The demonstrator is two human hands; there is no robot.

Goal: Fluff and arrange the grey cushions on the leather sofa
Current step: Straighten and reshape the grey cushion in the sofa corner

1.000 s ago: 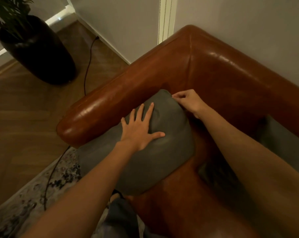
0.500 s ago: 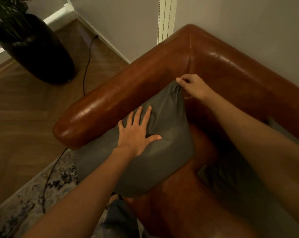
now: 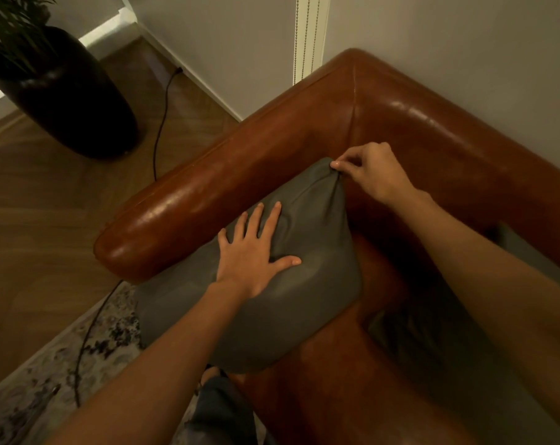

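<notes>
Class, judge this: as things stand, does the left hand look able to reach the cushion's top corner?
Probably yes. The left hand lies flat on the grey cushion with bare fabric ahead, but the right hand already pinches that corner.

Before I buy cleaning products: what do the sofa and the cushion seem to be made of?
The sofa looks like smooth brown leather or a lookalike: glossy, with bright highlights along its arm. The cushion looks like matte grey woven cloth with soft filling: no shine, puckering where the right hand pinches its corner.
</notes>
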